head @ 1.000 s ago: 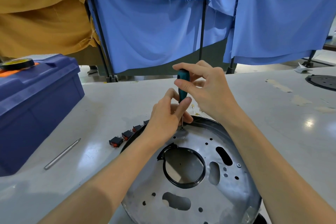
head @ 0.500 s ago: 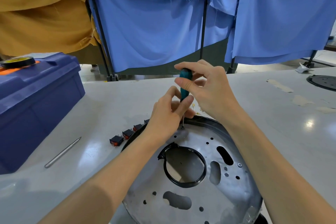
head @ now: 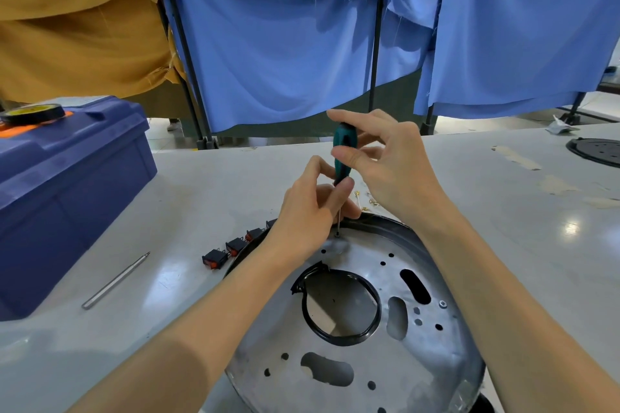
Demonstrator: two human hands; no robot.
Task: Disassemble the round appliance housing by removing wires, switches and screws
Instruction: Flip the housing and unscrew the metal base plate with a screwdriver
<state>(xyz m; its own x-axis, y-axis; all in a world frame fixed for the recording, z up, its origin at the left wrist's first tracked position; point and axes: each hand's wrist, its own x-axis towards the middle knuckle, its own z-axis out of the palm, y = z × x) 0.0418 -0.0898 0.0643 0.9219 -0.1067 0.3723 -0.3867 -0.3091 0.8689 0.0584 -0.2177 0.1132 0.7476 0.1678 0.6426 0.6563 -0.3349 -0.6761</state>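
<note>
The round metal housing (head: 385,359) lies in front of me on the table, with a black ring (head: 339,337) around its middle opening. A teal-handled screwdriver (head: 341,151) stands upright, its thin tip on a screw (head: 337,235) near the housing's far rim. My right hand (head: 392,164) pinches the handle's top between thumb and fingers. My left hand (head: 312,208) pinches the lower end of the handle and steadies the shaft. Another screw (head: 443,304) sits on the plate's right side.
Several black and red switches (head: 231,248) lie in a row left of the housing. A metal bit (head: 115,280) lies beside a blue toolbox (head: 67,191) with a tape roll (head: 32,112) on top. Small brass terminals (head: 365,199) lie behind the housing. A black disc (head: 595,151) sits far right.
My right hand's fingers have shifted round the screwdriver handle, the index finger now stretched out over its top. The left hand and the housing stay put.
</note>
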